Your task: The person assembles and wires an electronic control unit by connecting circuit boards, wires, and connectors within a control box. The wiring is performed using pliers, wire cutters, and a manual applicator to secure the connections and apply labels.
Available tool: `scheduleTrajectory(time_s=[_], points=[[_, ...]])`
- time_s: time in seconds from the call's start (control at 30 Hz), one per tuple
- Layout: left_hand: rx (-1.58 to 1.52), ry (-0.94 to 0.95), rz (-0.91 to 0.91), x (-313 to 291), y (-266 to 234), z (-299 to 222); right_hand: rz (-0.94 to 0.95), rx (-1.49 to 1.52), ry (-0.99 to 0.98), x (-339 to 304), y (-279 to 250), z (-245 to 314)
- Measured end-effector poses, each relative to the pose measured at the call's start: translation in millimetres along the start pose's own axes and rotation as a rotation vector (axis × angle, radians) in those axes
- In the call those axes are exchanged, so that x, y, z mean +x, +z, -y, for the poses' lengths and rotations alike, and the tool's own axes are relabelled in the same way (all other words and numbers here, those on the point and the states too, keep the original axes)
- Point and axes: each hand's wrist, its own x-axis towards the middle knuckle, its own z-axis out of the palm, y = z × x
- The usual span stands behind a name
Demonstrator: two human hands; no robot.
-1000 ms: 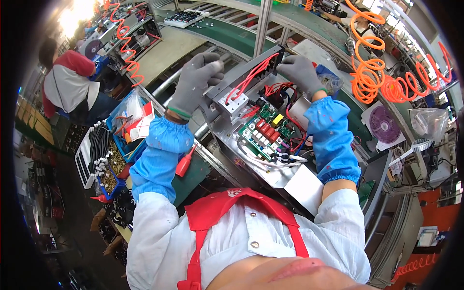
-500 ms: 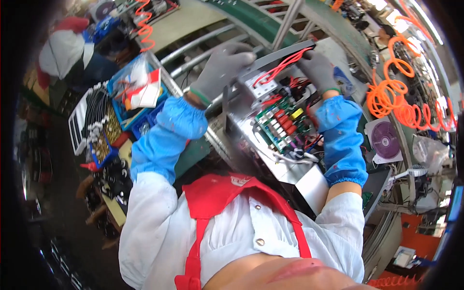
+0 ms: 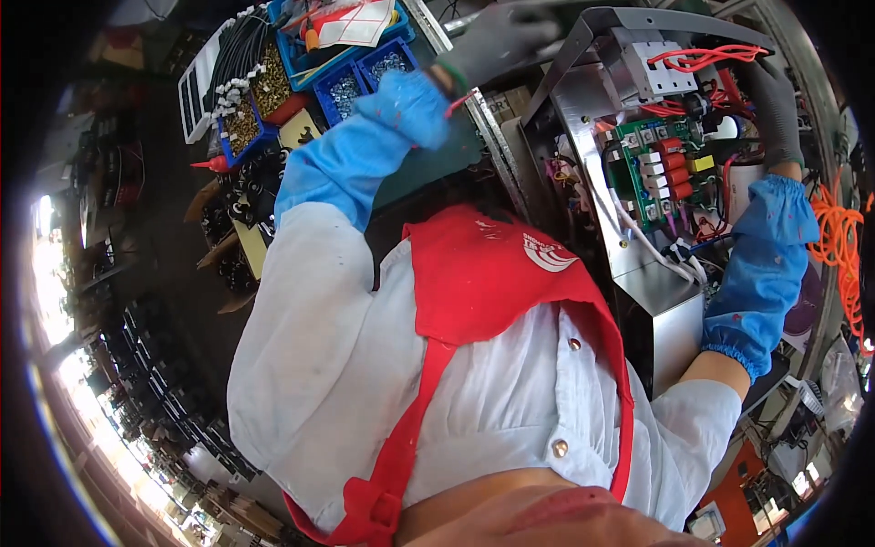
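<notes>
A metal case (image 3: 652, 278) with its inside exposed stands at my right front. In it sit a green circuit board (image 3: 629, 169) with red and white parts and a yellow block. A bent metal panel (image 3: 674, 18) rises along its far side. My right hand (image 3: 775, 114), in a grey glove, reaches over the far right corner, its fingers closed at the ends of the red wires (image 3: 702, 56); its fingertips are partly hidden. My left hand (image 3: 501, 41), also gloved, is left of the panel and apart from it, above a metal rail. Motion smears its fingers.
At far left stand blue bins with small screws (image 3: 344, 96), brass-coloured fittings (image 3: 241, 128) and a blue tray (image 3: 292, 55) of tools. Black cables (image 3: 244, 59) lie beside them. A metal rail (image 3: 497, 146) runs left of the case. Coiled orange hose (image 3: 837, 228) hangs at right.
My left hand has come away from the case's left side and moved left. The right hand stays at the red wires. The whole view has turned, so the case appears farther right.
</notes>
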Motion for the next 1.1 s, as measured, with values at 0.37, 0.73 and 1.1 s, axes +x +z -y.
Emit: scheduleTrajectory(time_s=[0.37,0.73,1.1], points=[[1.106,-0.492,0.424,-99.3,13.0,137.6,0.063,0.232,0.153,7.5,-8.5,-54.6],[1.258,-0.576,0.433,-83.8,51.8,159.9,-0.036,0.151,0.082,0.4,-7.4,7.2],[1.124,-0.711,0.333,-82.2,49.7,153.7,-0.005,0.297,0.354,3.7,0.9,-2.8]])
